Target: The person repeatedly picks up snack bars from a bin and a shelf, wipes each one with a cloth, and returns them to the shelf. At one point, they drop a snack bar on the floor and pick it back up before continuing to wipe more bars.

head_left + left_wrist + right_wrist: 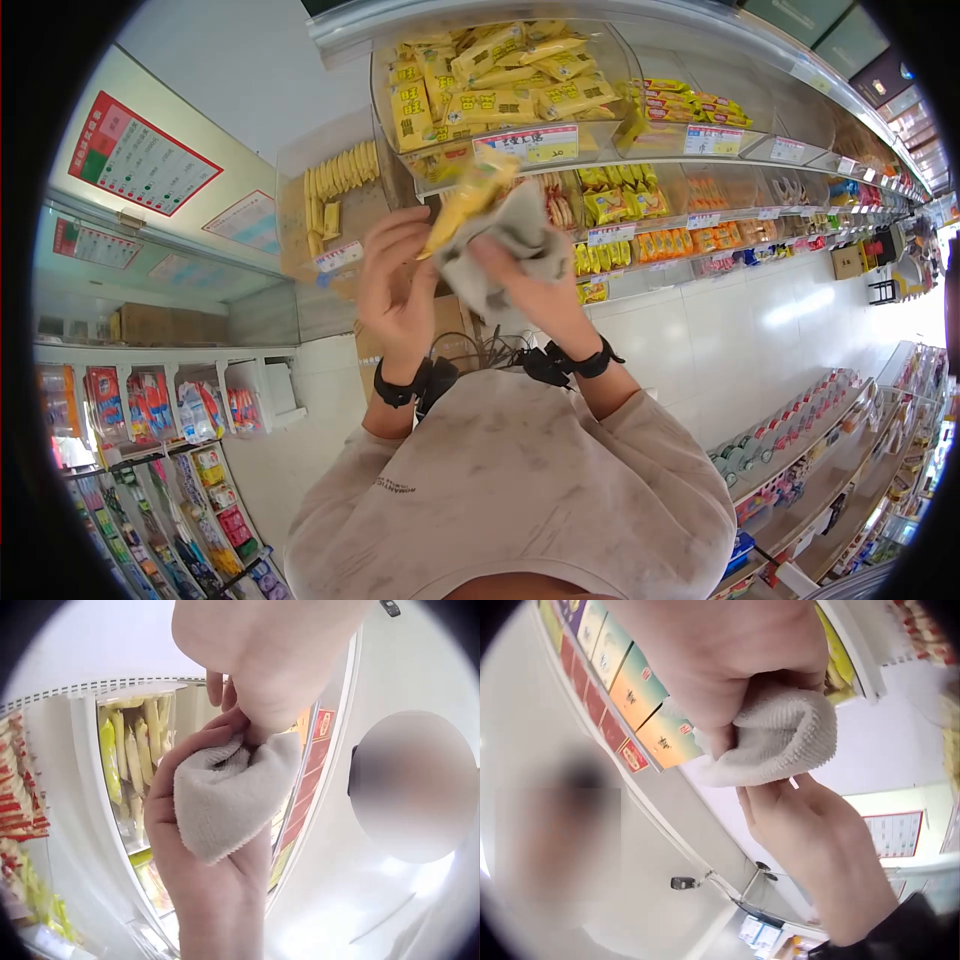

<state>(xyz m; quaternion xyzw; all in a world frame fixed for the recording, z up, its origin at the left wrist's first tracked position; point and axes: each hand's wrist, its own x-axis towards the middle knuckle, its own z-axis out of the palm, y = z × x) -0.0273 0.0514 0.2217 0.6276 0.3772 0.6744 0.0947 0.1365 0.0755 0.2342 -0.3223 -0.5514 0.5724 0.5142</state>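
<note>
A grey ribbed cloth [505, 245] is bunched in my right hand [535, 295], whose thumb presses into its folds. Against the cloth's upper left side leans a yellow wrapped packet [465, 205], slightly blurred. The packet's lower end sits between the thumb and curved fingers of my left hand [392, 285]. In the left wrist view the cloth [225, 799] covers part of my left palm [214, 892] and hides the packet. The right wrist view has my right hand [735, 660] gripping the cloth [780, 742], with my left hand [817, 832] just beyond it.
A clear bin of yellow packets [490, 85] stands ahead, above a shelf with more snacks [625, 205]. A smaller bin [340, 190] holds a row of packets at the left. Below are a cardboard box [370, 345] and cables; stocked racks [800, 455] stand at the right.
</note>
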